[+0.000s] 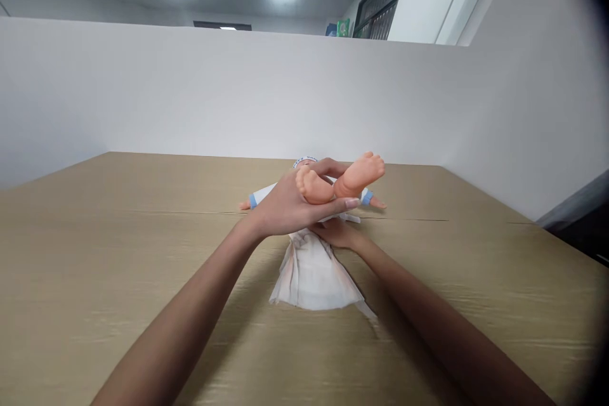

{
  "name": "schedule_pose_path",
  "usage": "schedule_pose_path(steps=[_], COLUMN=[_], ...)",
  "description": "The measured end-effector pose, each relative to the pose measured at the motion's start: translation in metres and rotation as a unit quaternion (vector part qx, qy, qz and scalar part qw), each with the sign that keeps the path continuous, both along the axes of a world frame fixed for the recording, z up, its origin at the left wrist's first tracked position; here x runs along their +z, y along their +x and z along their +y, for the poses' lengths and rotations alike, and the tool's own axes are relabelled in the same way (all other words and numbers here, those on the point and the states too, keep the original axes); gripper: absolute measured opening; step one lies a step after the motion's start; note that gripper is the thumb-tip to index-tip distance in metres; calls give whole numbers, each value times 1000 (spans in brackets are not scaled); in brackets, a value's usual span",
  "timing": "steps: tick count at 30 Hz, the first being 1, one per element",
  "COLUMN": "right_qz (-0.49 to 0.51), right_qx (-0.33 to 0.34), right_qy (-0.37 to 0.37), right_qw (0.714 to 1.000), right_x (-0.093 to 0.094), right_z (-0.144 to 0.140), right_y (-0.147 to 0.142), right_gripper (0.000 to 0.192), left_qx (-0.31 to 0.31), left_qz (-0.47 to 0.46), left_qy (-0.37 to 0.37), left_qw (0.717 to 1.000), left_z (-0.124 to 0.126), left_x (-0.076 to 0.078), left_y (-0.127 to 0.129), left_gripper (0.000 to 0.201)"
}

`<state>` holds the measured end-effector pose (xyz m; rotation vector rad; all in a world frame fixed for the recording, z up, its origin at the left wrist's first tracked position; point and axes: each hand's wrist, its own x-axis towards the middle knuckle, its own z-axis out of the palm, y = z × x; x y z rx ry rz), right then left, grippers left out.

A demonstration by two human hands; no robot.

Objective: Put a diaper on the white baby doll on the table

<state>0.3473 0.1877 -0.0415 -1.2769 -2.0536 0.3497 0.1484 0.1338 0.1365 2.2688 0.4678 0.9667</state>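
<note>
Both feet [364,176] of a baby doll [264,194] gripped in the left hand [285,202]; right hand [341,233] at the diaper [320,276], grip hidden. Apparently spread, not yet fastened.

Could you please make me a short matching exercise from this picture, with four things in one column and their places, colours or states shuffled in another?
1. Left hand
2. Right hand
3. White diaper
4. Sleeve cuffs of the doll

A. Blue
B. Spread out on the table, towards the camera
C. Partly hidden behind the other hand
D. Holding up the feet

Pairs: 1-D, 2-C, 3-B, 4-A
</note>
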Motion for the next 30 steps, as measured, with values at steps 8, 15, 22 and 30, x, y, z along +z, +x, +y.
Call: schedule_pose_path(steps=[8, 15, 22, 30], right_qz=[122, 158, 9, -158], right_qx=[-134, -26, 130, 139], right_qy=[36, 115, 105, 182], right_qw=[983, 980, 986, 961], right_x=[6, 48, 33, -12], right_z=[-110, -133, -140, -134], right_y=[28, 5, 55, 89], right_gripper=[43, 61, 48, 42], left_qx=[-4, 5, 12, 1], left_qz=[51, 84, 157, 250], left_qy=[-43, -34, 73, 130], left_qw=[998, 996, 985, 959], left_z=[-12, -37, -45, -25], left_x=[-12, -32, -66, -138], left_y=[0, -6, -75, -122], left_gripper=[44, 43, 45, 77])
